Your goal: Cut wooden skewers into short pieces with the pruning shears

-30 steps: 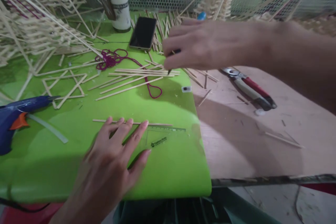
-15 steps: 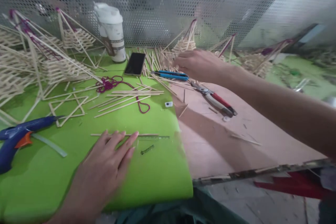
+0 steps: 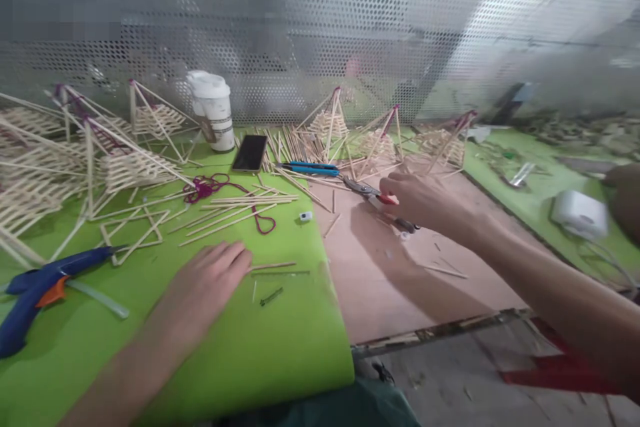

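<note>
My left hand (image 3: pixel 215 273) rests on the green mat with its fingers curled round a thin wooden stick (image 3: pixel 277 265), whose right end shows past the fingertips. A clear ruler (image 3: pixel 285 273) lies on the mat just below that stick. Over the pinkish board, my right hand (image 3: pixel 417 200) has closed on the red-handled shears (image 3: pixel 363 189); their grey jaws point to the left and the palm hides part of the handles. A blue craft knife (image 3: pixel 313 168) lies just beyond the jaws.
Left stands a blue glue gun (image 3: pixel 55 273). Loose sticks (image 3: pixel 235 202), purple cord (image 3: pixel 205 188), a phone (image 3: pixel 250 153) and a white cup (image 3: pixel 213 110) lie or stand farther back. Stick models (image 3: pixel 135 170) line the perforated metal panel (image 3: pixel 300 47). A white adapter (image 3: pixel 580 213) sits at right.
My right hand came back from the stick pile to the shears and took hold of their handles. My left fingers, spread flat on the stick before, have curled in around it. The view tilted up.
</note>
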`<state>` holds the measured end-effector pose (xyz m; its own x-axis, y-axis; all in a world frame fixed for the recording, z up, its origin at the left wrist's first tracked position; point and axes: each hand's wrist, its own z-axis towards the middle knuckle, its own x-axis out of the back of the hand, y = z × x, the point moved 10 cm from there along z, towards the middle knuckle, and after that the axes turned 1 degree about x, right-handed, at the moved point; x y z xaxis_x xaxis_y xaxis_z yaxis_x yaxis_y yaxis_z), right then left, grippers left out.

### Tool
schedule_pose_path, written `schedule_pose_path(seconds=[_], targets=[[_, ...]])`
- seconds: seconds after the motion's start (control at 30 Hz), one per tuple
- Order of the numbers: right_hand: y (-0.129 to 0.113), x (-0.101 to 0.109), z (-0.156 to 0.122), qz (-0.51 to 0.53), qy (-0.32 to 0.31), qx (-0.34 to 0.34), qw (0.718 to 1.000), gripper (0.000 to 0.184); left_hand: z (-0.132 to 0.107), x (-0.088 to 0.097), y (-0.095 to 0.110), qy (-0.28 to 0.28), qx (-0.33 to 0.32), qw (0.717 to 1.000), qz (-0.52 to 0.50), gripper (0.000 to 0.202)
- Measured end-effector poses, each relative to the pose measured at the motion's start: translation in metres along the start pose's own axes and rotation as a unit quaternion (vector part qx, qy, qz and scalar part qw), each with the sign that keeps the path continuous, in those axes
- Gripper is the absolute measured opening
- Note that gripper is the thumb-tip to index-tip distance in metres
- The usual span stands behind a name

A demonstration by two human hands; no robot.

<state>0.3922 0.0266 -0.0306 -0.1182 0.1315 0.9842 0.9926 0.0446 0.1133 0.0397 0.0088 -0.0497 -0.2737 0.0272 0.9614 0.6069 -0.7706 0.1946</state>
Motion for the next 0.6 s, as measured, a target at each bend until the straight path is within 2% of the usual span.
schedule_pose_path(seconds=[0.13, 0.2, 0.27, 0.33, 0.4, 0.43, 0.5, 0.53, 0.6], targets=[[0.013, 0.014, -0.003, 0.009, 0.098, 0.008, 0.995, 0.028, -0.001, -0.004, -0.003, 0.0, 0.009, 1.0, 0.014, 0.031], [0.034, 0.021, -0.002, 0.056, 0.134, -0.032, 0.989, 0.034, -0.002, -0.004, -0.009, 0.006, 0.023, 1.0, 0.011, 0.03], [0.06, 0.016, -0.002, 0.14, 0.113, -0.096, 0.979, 0.034, -0.002, -0.004, -0.018, 0.001, 0.049, 0.999, 0.003, 0.029], [0.069, 0.005, -0.004, 0.218, 0.049, -0.115, 0.968, 0.032, 0.001, -0.004, -0.029, -0.014, 0.083, 0.996, -0.004, 0.032], [0.055, -0.002, -0.007, 0.286, -0.007, -0.047, 0.957, 0.032, 0.006, 0.0, -0.037, -0.02, 0.112, 0.993, -0.01, 0.038], [0.044, -0.001, -0.01, 0.316, -0.016, -0.004, 0.949, 0.033, 0.009, 0.003, -0.04, -0.014, 0.125, 0.992, -0.017, 0.038], [0.029, 0.003, -0.015, 0.324, 0.008, 0.046, 0.945, 0.035, 0.016, 0.008, -0.039, 0.006, 0.123, 0.991, -0.044, 0.035], [0.026, 0.005, -0.017, 0.302, 0.032, 0.044, 0.952, 0.035, 0.018, 0.011, -0.039, 0.023, 0.124, 0.99, -0.058, 0.035], [0.027, 0.003, -0.017, 0.233, 0.071, -0.004, 0.97, 0.032, 0.02, 0.014, -0.04, 0.049, 0.126, 0.988, -0.073, 0.034]])
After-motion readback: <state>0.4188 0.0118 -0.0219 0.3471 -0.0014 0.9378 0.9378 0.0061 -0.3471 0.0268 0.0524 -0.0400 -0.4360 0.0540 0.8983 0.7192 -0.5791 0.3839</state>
